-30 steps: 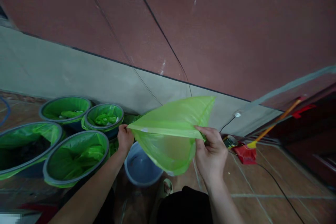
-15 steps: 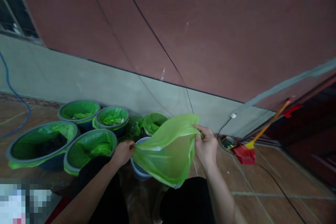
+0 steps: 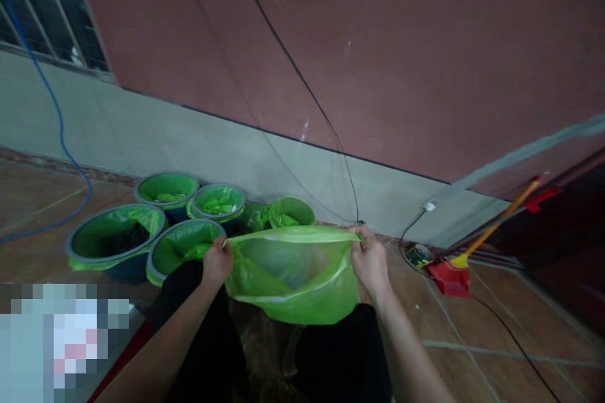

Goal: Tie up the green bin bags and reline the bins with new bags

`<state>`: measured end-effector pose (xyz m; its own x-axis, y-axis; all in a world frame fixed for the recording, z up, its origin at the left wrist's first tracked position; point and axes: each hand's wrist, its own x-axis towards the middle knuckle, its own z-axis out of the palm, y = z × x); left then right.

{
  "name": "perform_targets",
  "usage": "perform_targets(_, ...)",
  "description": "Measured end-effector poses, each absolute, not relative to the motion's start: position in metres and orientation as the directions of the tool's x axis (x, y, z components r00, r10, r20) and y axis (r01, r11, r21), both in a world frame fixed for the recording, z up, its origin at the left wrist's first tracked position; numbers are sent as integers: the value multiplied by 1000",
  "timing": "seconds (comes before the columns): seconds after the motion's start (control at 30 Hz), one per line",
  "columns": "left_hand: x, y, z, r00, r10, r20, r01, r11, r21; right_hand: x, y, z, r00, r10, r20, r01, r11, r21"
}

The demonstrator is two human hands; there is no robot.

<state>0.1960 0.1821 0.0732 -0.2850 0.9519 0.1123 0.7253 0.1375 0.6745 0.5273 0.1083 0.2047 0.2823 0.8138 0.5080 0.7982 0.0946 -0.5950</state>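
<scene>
Head view: a green bag sits in the lower middle of the frame, stretched wide between both hands, its mouth open toward the camera. The left hand is closed on the rim at the bag's left end, and the right hand pinches the rim at its right end. The top edge runs taut and nearly level between them, and the body sags below, over the person's dark-clad knees. What lies under the bag is hidden.

Left of centre, five bins with green liners stand grouped by the wall. A blue hose curves down the left edge of the frame. At the right, a red dustpan lies on the tiled floor.

Judging the spreading in hand: the film looks thin, so an even pull from both sides should hold the mouth open without tearing it. Pinching only one layer in each hand would stop the mouth from collapsing shut, and level hands would keep the rim from twisting.
</scene>
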Motion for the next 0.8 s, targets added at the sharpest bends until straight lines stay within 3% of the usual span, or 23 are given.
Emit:
perform_targets(0.13,180,163,81,-77,993,93,662,-19,750,543,113,186,410,831,375,632,37,-774)
perform_targets(0.3,156,137,88,85,996,4,431,-41,902,550,115,176,584,778,231,210,130,-969)
perform_targets(0.4,150,128,96,182,983,26,526,-119,842,557,112,175,600,789,135,25,150,-988)
perform_targets(0.47,150,125,103,211,975,64,664,-191,723,563,110,176,588,801,110,20,121,-992)
perform_targets(0.57,155,126,110,90,986,140,841,-151,520,567,109,177,585,802,122,54,112,-992)
perform_targets(0.63,157,131,111,-37,984,173,890,-46,454,567,109,179,585,798,143,52,140,-989)
perform_targets(0.7,156,140,110,-146,976,163,865,46,499,565,107,182,584,796,159,50,160,-986)
perform_targets(0.8,150,161,109,-314,949,29,614,180,768,560,101,187,549,816,179,71,168,-983)
